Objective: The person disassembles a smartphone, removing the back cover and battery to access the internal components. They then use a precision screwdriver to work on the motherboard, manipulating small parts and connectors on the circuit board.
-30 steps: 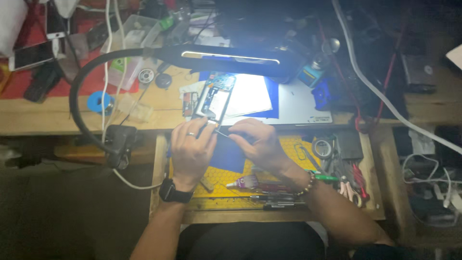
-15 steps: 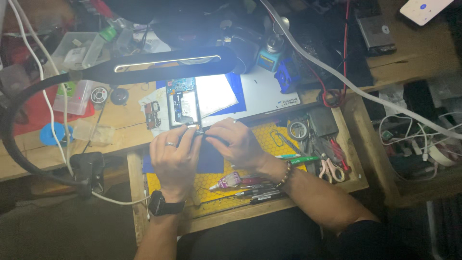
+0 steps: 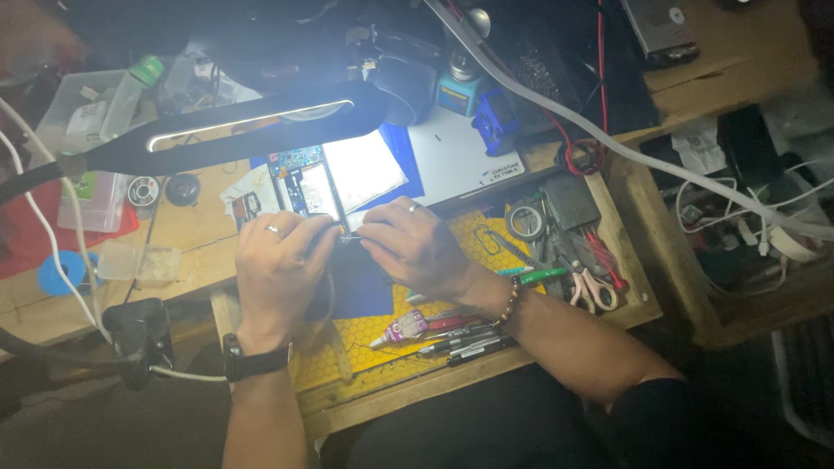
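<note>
The opened phone (image 3: 306,184) is lying just beyond the fingers of both hands, its long axis running away from the person toward the lamp bar, its near end meeting the fingertips. The left hand (image 3: 276,265) is curling its fingers closed on that near edge and steadying it. The right hand (image 3: 415,246) is pinching a thin tool (image 3: 349,236), too small to identify, with its tip pointing left at the same corner; both hands are about equally near. Above the phone the black lamp bar (image 3: 252,128) is crossing and shading part of it. To the right of the right hand's fingers are lying a tape roll (image 3: 525,221) and scissors (image 3: 594,288); below the wrists, pens (image 3: 459,346) on the yellow mat (image 3: 365,360) of the table (image 3: 187,234).
</note>
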